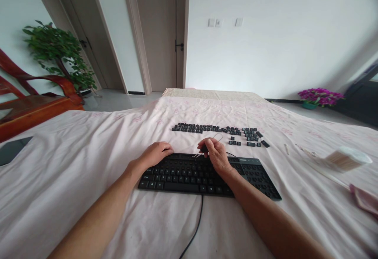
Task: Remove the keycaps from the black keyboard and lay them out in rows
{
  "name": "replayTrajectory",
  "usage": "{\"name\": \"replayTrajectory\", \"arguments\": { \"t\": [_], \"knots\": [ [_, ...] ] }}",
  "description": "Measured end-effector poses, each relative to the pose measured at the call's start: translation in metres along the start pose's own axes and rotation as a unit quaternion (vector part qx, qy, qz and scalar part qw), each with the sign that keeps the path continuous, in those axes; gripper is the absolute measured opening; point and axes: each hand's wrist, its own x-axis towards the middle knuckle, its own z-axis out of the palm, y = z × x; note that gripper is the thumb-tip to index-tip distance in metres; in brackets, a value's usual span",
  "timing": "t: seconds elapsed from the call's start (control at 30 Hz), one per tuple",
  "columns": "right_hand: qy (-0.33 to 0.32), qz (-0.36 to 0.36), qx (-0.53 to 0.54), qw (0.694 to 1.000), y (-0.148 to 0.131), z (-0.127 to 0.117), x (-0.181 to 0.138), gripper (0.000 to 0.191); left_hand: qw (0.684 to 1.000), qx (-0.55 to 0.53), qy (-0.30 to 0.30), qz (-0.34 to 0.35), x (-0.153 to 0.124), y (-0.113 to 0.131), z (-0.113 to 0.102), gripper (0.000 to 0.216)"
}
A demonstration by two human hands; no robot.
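Observation:
A black keyboard (180, 178) lies on the cloth in front of me, with bare key positions on its number pad and dark key rows under my hands. At its far left edge, my left hand (156, 153) is curled over the frame and steadies it; some fingertips are hidden. My right hand (216, 152) pinches a wire keycap puller (217, 136) above the upper middle rows. One wire loop sticks up behind the fingers, and the other wire ends point down at the keys. Beyond the keyboard lie several loose black keycaps (196, 127) in rows.
A pale floral cloth (124, 207) covers the surface. To the right are a pack of cotton swabs (345, 159), a loose swab (287, 149) and a pink item (364, 200). A dark flat object (14, 150) lies left, near a wooden chair (38, 105). The keyboard cable (196, 227) runs towards me.

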Motion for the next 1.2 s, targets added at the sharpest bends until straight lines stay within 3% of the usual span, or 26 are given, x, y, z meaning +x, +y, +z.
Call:
{"name": "replayTrajectory", "arguments": {
  "t": [0.13, 0.37, 0.6, 0.9, 1.2],
  "knots": [
    [-0.028, -0.021, -0.038, 0.999, -0.008, 0.0, -0.005, 0.043, 0.996, 0.01, 0.084, -0.021, 0.0, 0.027, 0.008, 0.019],
    [-0.072, -0.055, -0.072, 0.993, -0.017, 0.001, -0.011, 0.046, 0.994, -0.072, 0.079, 0.034, -0.001, 0.061, 0.029, 0.02],
    [-0.16, -0.108, -0.104, 0.976, -0.023, 0.007, -0.017, 0.049, 0.993, -0.109, 0.027, 0.04, -0.002, 0.06, 0.032, 0.018],
    [-0.2, -0.183, -0.205, 0.941, -0.021, 0.005, -0.018, 0.05, 0.993, -0.094, -0.002, 0.068, 0.0, 0.057, 0.03, 0.016],
    [-0.243, -0.273, -0.313, 0.877, -0.017, 0.009, -0.016, 0.042, 0.992, -0.047, -0.007, 0.116, 0.001, 0.055, 0.033, 0.012]
  ]
}}
